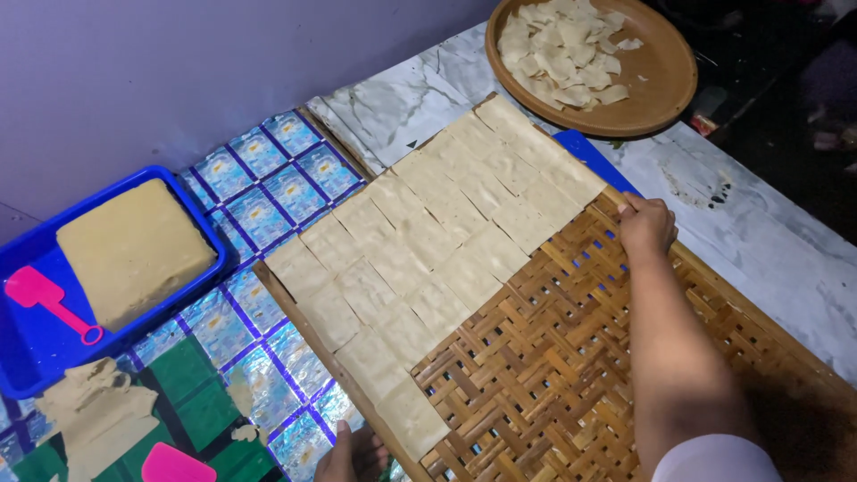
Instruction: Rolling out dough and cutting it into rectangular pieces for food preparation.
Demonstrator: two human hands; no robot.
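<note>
A woven bamboo tray lies across the table. Its far half is covered by several flat square pieces of pale dough, laid edge to edge in rows. My right hand rests on the tray's far right rim, fingers closed on the rim just beside the last dough square. My left hand shows only partly at the bottom edge, against the tray's near left rim by the nearest dough square; its grip is hidden.
A round brown plate of loose dough pieces sits at the back. A blue tub at left holds a dough block and a pink scraper. Dough scraps and another pink scraper lie on patterned foil sheeting. Wall behind.
</note>
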